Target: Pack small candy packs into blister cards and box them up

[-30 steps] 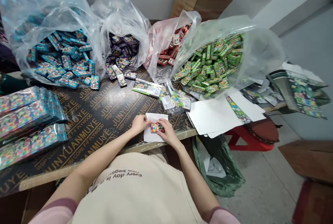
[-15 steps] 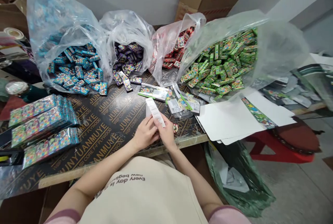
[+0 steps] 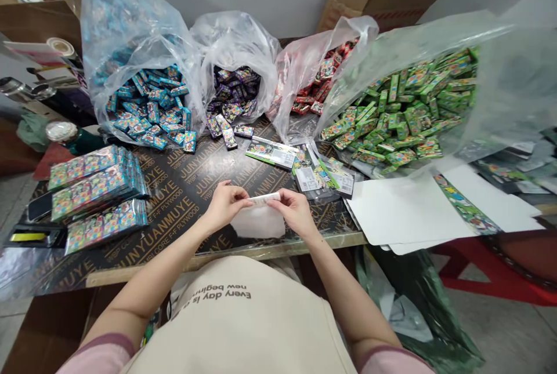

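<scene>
My left hand (image 3: 228, 206) and my right hand (image 3: 296, 211) pinch the two ends of a narrow white strip (image 3: 263, 199) with faint print on it, above the near part of the table. Below the strip hangs a thin pale sheet (image 3: 259, 225); I cannot tell whether it is paper or plastic. Just beyond my hands lie flat printed card packs (image 3: 272, 152) with green and black artwork, some overlapping. A few small purple boxes (image 3: 230, 139) are loose on the table near the purple-filled bag.
Plastic bags spill small blue boxes (image 3: 152, 110), purple boxes (image 3: 237, 93), red boxes (image 3: 322, 84) and green boxes (image 3: 404, 107) along the back. Stacked wrapped packs (image 3: 100, 188) are at left. White sheets (image 3: 391, 211) overhang the table edge at right, above a green bag (image 3: 435, 304).
The strip has turned from steeply slanted to nearly level. My hands have moved apart to its two ends, and the pale sheet now hangs toward me. The view has shifted left.
</scene>
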